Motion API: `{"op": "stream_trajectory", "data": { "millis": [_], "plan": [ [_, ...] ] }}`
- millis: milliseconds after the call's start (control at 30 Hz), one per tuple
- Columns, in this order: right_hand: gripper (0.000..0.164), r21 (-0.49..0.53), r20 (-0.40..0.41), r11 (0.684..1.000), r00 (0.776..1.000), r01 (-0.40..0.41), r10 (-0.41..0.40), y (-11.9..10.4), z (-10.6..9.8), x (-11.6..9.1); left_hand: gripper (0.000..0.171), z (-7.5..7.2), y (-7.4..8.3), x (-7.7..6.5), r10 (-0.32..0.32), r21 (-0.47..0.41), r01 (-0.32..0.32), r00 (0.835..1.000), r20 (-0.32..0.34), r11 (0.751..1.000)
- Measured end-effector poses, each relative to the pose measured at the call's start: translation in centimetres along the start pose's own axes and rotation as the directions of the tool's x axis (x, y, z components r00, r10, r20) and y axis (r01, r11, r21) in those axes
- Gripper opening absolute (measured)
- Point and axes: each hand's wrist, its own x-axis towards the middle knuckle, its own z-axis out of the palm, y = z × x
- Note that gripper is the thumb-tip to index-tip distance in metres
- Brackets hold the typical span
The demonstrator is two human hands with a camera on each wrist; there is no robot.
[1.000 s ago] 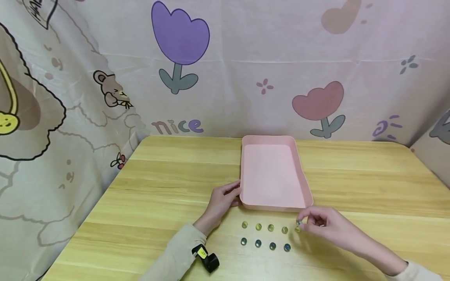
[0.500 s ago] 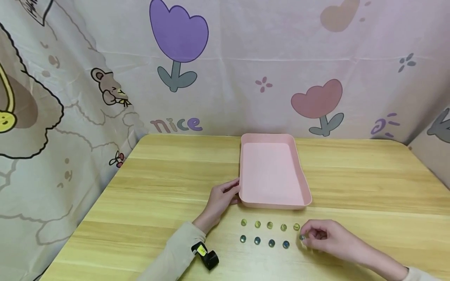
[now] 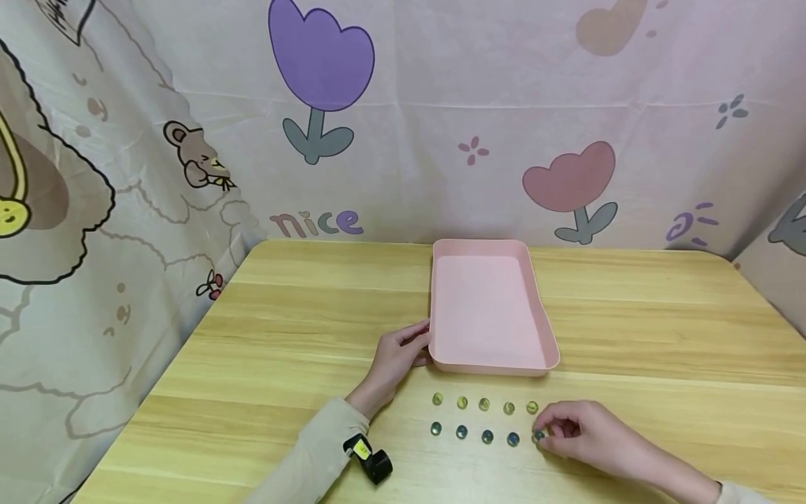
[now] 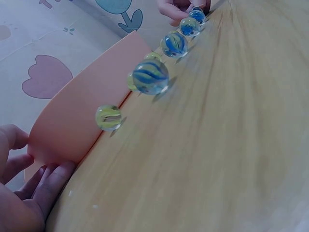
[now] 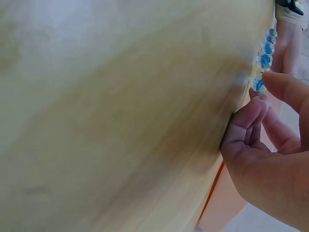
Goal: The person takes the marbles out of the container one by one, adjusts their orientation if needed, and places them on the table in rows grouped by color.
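My right hand (image 3: 588, 435) pinches a clear marble with blue swirls (image 5: 259, 84) between thumb and fingertips, at the right end of the nearer row. That row holds several blue-swirled marbles (image 3: 488, 437) on the table. Behind it runs a row of yellow-swirled marbles (image 3: 484, 404), set apart from one another. My left hand (image 3: 390, 362) touches the outside of the pink tray (image 3: 494, 369) at its near left corner. In the left wrist view, its fingertips (image 4: 62, 171) rest against the tray's outer wall and near its base. The tray has nothing in it.
The wooden table (image 3: 302, 308) reaches back to a printed cloth (image 3: 428, 70) hung behind it and at the sides. A black wrist strap with a small device (image 3: 376, 465) sits on the left sleeve.
My right hand has brought the blue marble from over the rightmost yellow marble toward me, then left to the end of the blue row. The left hand stays at the tray.
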Motion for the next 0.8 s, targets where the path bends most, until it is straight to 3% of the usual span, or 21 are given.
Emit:
{"op": "stream_trajectory", "data": {
  "millis": [433,800],
  "plan": [
    [0.015,-0.012,-0.01,1.0,1.0,0.013,-0.013,0.34,0.3,-0.07,0.038,-0.25,-0.26,-0.09,0.017,-0.003,-0.017,1.0,0.017,1.0],
    [0.015,-0.011,0.002,1.0,1.0,-0.026,0.026,0.29,0.4,0.08,0.038,-0.31,-0.43,-0.07,0.001,-0.007,-0.001,1.0,0.004,1.0]
  ]
}}
